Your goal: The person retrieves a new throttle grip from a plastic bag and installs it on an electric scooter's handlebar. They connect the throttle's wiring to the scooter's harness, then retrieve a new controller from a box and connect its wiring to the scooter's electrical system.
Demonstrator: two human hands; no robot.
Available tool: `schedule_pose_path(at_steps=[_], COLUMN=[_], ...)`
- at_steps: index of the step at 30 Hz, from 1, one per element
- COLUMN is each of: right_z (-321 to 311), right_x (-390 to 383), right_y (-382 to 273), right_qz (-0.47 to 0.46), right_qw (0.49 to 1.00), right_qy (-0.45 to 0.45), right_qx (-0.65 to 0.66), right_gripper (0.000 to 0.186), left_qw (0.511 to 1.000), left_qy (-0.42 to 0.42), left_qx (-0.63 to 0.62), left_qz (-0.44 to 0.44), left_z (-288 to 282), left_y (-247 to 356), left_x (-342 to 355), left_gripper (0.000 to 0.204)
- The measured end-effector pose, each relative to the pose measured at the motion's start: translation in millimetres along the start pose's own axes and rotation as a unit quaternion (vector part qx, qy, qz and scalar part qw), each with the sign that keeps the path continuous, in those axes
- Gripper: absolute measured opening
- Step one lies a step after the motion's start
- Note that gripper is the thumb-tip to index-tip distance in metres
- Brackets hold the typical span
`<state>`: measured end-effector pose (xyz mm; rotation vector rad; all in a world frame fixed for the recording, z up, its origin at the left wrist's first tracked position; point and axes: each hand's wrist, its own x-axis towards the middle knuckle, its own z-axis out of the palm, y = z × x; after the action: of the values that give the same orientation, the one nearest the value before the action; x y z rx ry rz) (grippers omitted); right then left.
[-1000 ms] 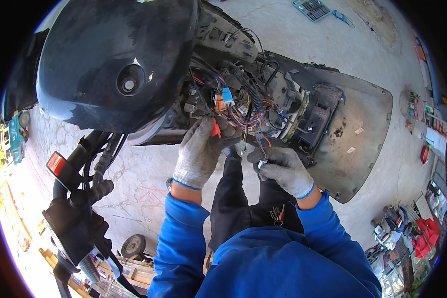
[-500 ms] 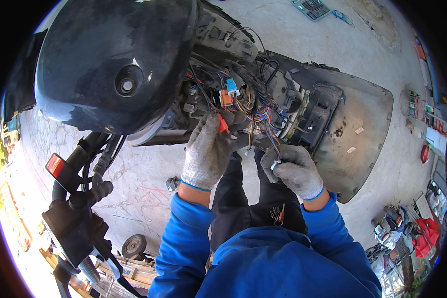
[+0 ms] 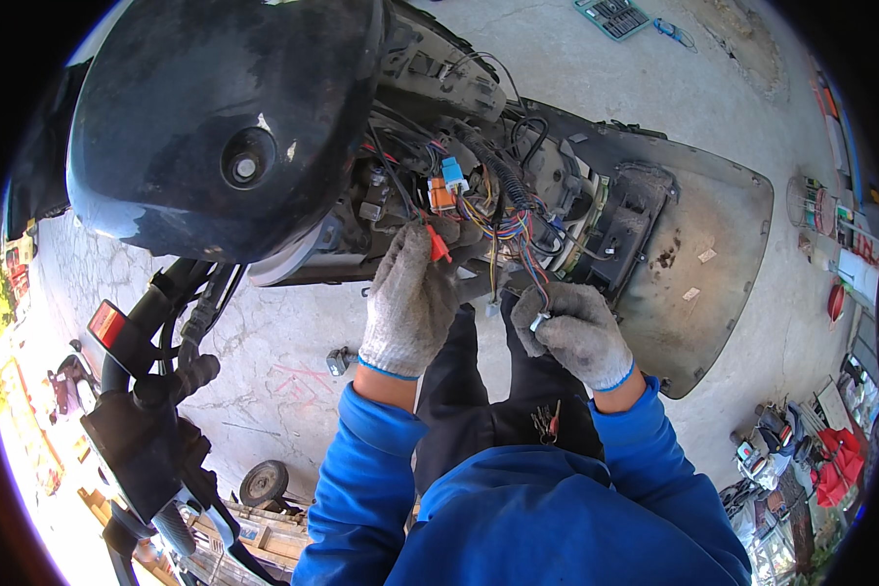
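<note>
My left hand (image 3: 408,301), in a grey knit glove, is closed on a red clip (image 3: 439,243) beside the opened body of a scooter. A thin dark cable runs up from near the clip. To the right, my gloved right hand (image 3: 578,332) pinches a small whitish wire connector (image 3: 539,320) with several coloured wires leading up from it. Those wires join a multicoloured wiring bundle (image 3: 514,227) above and between my hands. Next to the bundle sit an orange connector (image 3: 441,193) and a light blue connector (image 3: 453,171). Fingertips of both hands are partly hidden.
A large glossy black panel (image 3: 215,117) fills the upper left, with a handlebar (image 3: 146,391) below it. A broad grey panel (image 3: 713,264) extends right. On the concrete are a toolbox (image 3: 611,18), a small wheel (image 3: 264,483) and a red cloth heap (image 3: 838,467).
Both hands keep their grips in nearly the same places. A dark shape has come into view at the far left, beyond the handlebar.
</note>
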<state>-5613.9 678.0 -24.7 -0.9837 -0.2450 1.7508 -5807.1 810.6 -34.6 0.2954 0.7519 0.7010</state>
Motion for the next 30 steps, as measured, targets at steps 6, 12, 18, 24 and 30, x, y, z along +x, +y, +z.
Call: schedule_pose_path(at_steps=[6,12,18,24,30], right_z=[-3.9,-6.4,-1.8,-5.1,-5.6], right_x=[-0.6,1.8,3.5,4.1,4.7], right_y=[2.0,5.0,5.3,8.4,7.3], right_qz=[0.016,0.019,-0.005,-0.008,0.003], right_qw=[1.000,0.999,0.999,1.000,0.999], right_qy=[0.023,0.025,0.030,0.016,0.029], right_qx=[0.005,0.023,0.033,0.021,-0.039], right_gripper=[0.036,0.040,0.041,0.041,0.050], left_qw=[1.000,0.999,0.999,1.000,1.000], left_qy=[-0.008,0.004,0.000,0.003,0.016], left_qx=[0.009,0.047,0.041,0.021,0.002], left_qz=[0.000,-0.006,-0.005,-0.015,-0.011], left_z=[1.8,-0.3,-0.2,3.7,8.3], left_y=[0.2,-0.4,-2.1,0.1,0.5], left_x=[0.4,1.3,4.1,3.5,3.1], left_gripper=[0.036,0.041,0.042,0.038,0.036])
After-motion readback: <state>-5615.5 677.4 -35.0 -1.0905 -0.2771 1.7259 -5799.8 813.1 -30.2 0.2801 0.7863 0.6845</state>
